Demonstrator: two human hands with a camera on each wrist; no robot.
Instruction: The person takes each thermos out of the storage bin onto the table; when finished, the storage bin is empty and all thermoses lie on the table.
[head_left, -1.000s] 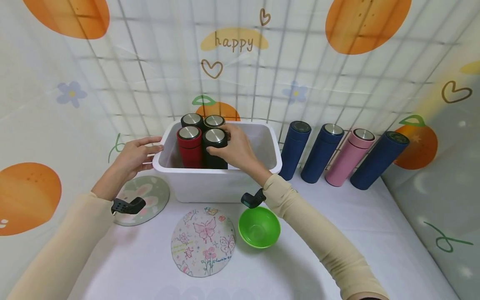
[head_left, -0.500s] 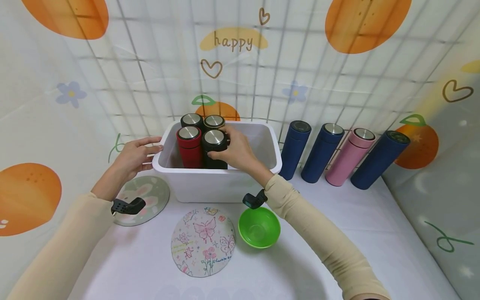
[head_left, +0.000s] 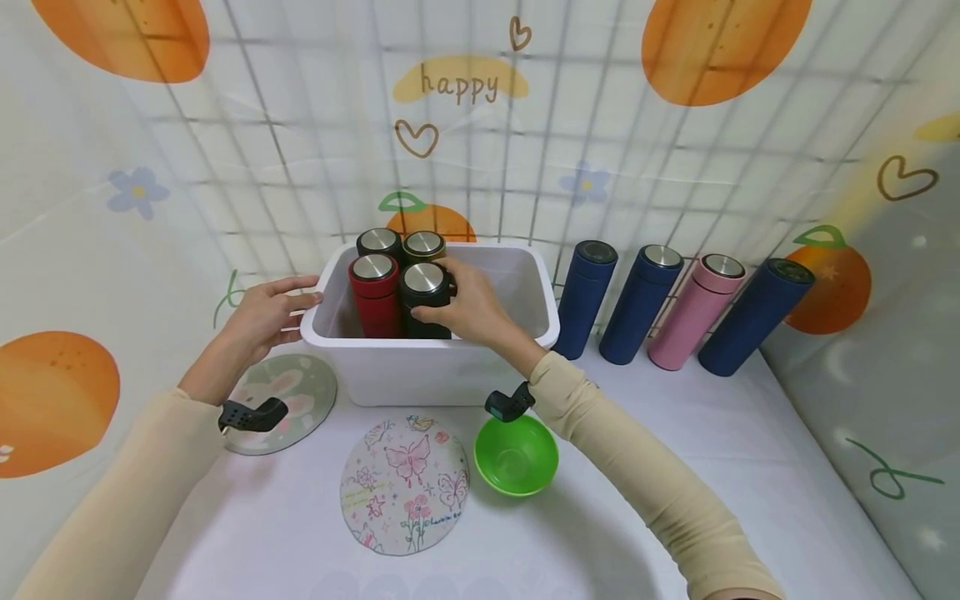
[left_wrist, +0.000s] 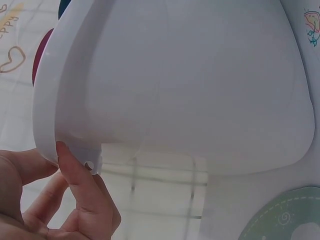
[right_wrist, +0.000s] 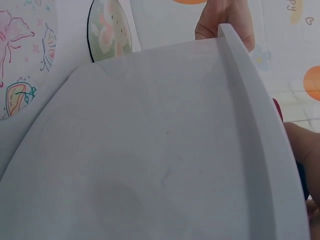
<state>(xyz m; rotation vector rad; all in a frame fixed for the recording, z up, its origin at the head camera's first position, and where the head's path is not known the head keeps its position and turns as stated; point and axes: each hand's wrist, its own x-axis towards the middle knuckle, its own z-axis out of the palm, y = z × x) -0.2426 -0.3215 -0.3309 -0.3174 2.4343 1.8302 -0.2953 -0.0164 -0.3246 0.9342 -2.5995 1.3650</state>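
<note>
In the head view a white plastic bin [head_left: 420, 371] stands on the table with several thermos flasks upright in its left half. My right hand [head_left: 480, 307] reaches over the front rim and grips a black flask [head_left: 425, 292] with a silver lid top. Left of it is a red flask [head_left: 375, 292]; behind are a dark flask [head_left: 379, 242] and another with a gold band [head_left: 424, 243]. My left hand [head_left: 270, 312] pinches the bin's left rim, thumb and finger on either side in the left wrist view. The bin wall hides the flasks' lower parts.
Right of the bin, two blue flasks [head_left: 587, 300], a pink flask [head_left: 697, 312] and a leaning blue flask [head_left: 756, 317] stand by the back grid. In front are a green bowl [head_left: 516, 454] and a round butterfly mat [head_left: 405, 487]; a rabbit mat [head_left: 307, 400] lies left.
The black flask has sunk slightly lower into the bin with my right hand on it. My left hand stays at the rim. The head view has shifted a little.
</note>
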